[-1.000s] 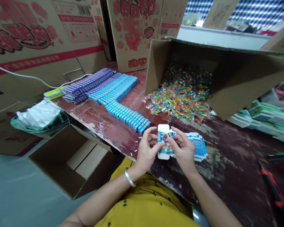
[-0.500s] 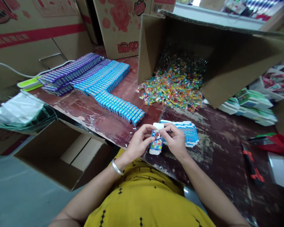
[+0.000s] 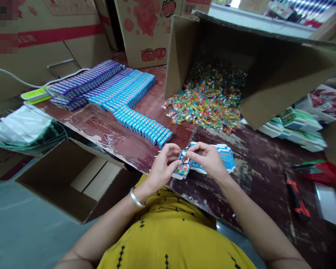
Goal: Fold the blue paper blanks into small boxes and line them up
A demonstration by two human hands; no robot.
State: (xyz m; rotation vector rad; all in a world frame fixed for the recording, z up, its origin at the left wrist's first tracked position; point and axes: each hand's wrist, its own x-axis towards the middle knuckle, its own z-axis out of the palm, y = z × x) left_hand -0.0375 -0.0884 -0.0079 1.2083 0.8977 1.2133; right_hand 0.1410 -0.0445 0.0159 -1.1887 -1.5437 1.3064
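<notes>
Seen from above, a person's two bare hands work on a small blue printed box (image 3: 182,170) just over the near edge of a dark red table (image 3: 159,100). The left hand (image 3: 164,164) grasps the box by its left side, thumb lying across the printed front; the fingers of the right hand (image 3: 208,157) are pinched together at its far end. A second ago the box stood nearly straight, with a white flap sticking out at each end and a hand on either side. Now the right fingers have closed in on the far end, and only a scrap of white shows between the fingertips. That suggests this end is being folded in, though the fingers hide how far it has gone. The near end's white flap (image 3: 178,176) can still be seen, so that end seems unfinished. The box has also tipped over: its long axis now slants, the near end toward the person and to the left, the far end away and to the right, printed face up. Just right of it, partly behind the right hand, lie overlapping flat blue cartons (image 3: 226,158); beyond the left hand runs a row of blue boxes (image 3: 142,125).
</notes>
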